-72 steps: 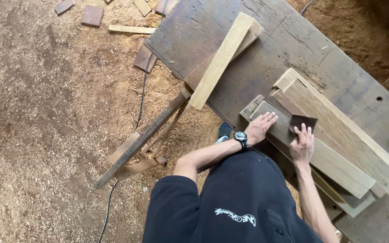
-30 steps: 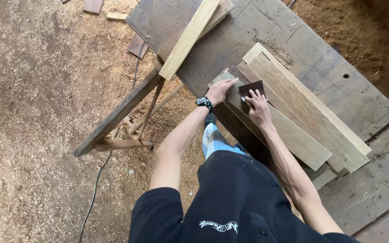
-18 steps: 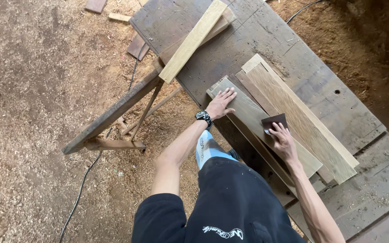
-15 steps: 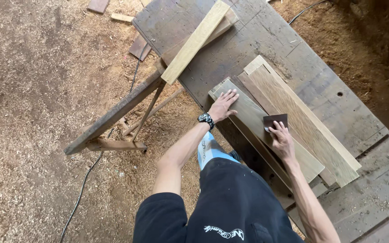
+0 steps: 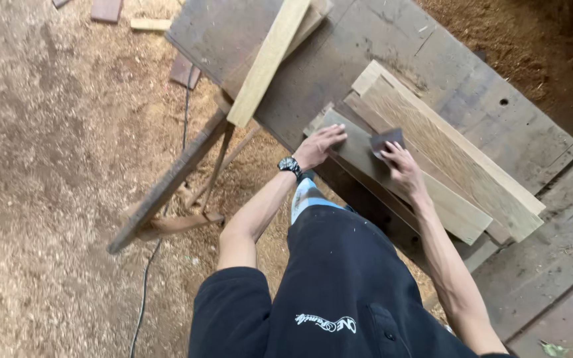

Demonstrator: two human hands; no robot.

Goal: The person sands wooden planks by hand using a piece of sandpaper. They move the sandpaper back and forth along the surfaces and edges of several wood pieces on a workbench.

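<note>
**Here a board is steadied and rubbed with a dark sanding sheet**

Here a long pale board (image 5: 392, 176) is seen lying flat on a weathered grey workbench (image 5: 339, 59), with its near end toward the person and its far end running away to the lower right. Its long axis is set on a diagonal across the bench, roughly parallel to the wider boards (image 5: 459, 152) stacked just beside it on the far side.

The left hand (image 5: 318, 144) is laid flat on the board's near end, fingers spread and pressed down, nothing being gripped. By this the board seems to be kept from sliding. A black wristwatch (image 5: 289, 166) is worn on that wrist.

The right hand (image 5: 402, 166) is placed further along the same board, its fingers curved over a small dark sanding sheet (image 5: 386, 140), which is held pressed against the wood rather than pinched. The sheet lies flat on the upper face, near the edge that meets the neighbouring boards.

Another pale plank (image 5: 266, 59) is rested across the bench's far corner, pointing away from the person and overhanging the edge. A wooden trestle (image 5: 167, 192) is seen under the bench at the left, and a thin black cable (image 5: 147, 278) is trailed over the sawdust-covered floor (image 5: 48, 166). A few wood offcuts (image 5: 107, 9) are scattered at the top.
</note>
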